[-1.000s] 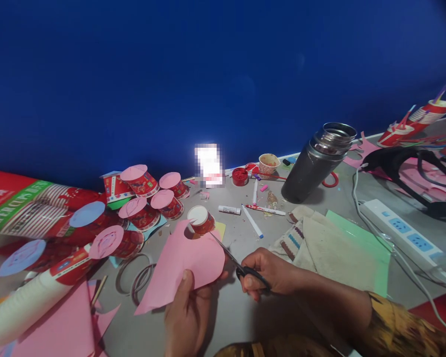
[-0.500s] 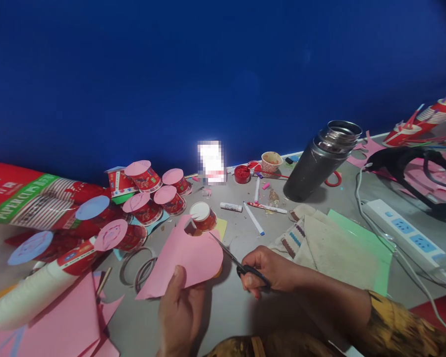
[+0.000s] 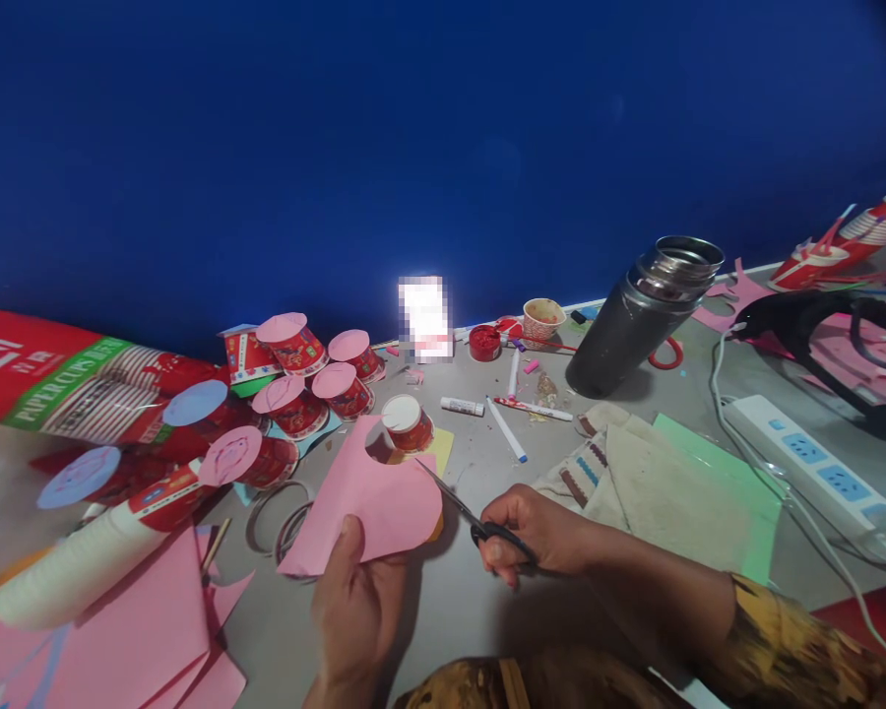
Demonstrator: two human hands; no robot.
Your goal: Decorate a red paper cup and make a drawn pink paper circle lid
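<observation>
My left hand (image 3: 361, 596) pinches a sheet of pink paper (image 3: 373, 502) by its lower edge, thumb on top. The sheet has a curved cut-out at its upper edge and a rounded right side. In my right hand (image 3: 521, 537) are black-handled scissors (image 3: 473, 522), their blades pointing up and left at the paper's right edge. Whether the blades are parted is hard to tell. Just behind the paper stands a red paper cup (image 3: 408, 425) with a white top, beside a yellow slip (image 3: 437, 455).
Several red cups with pink discs (image 3: 287, 406) stand at left, near a bagged cup stack (image 3: 95, 384) and pink sheets (image 3: 125, 630). Rightward are markers (image 3: 506, 430), a dark flask (image 3: 627, 325), a cloth (image 3: 642, 483) and a power strip (image 3: 812, 463). A bright blurred patch (image 3: 425, 318) is at the back.
The pink paper has tilted slightly in my left hand, showing more of its curved cut-out. My right hand and scissors stay nearly in place. The whole view has shifted a little.
</observation>
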